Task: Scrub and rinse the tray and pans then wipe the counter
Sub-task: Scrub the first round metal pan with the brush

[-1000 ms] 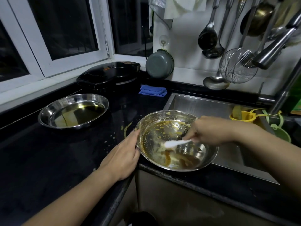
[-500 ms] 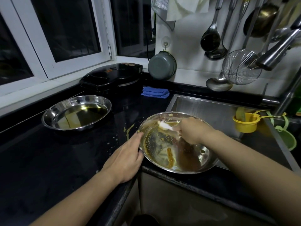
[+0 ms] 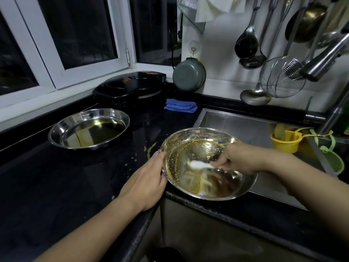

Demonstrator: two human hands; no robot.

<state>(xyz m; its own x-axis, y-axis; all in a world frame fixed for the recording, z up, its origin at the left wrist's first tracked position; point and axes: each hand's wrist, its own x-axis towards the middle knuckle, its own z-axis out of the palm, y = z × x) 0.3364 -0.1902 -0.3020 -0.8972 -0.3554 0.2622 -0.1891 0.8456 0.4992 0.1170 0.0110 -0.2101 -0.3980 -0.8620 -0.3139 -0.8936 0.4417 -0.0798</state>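
My left hand (image 3: 146,183) grips the rim of the greasy round steel pan (image 3: 188,178); right hand (image 3: 238,158) pinches a white scrubbing tool (image 3: 198,164) w/ curled fingers, inside it.

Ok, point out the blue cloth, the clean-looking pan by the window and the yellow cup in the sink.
blue cloth (image 3: 180,107), head view, middle of the folded top.
pan by the window (image 3: 56,129), head view, left inner wall.
yellow cup (image 3: 286,146), head view, front wall.

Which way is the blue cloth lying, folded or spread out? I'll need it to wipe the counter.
Folded. The blue cloth lies as a compact stack of layers on the counter, behind the sink.
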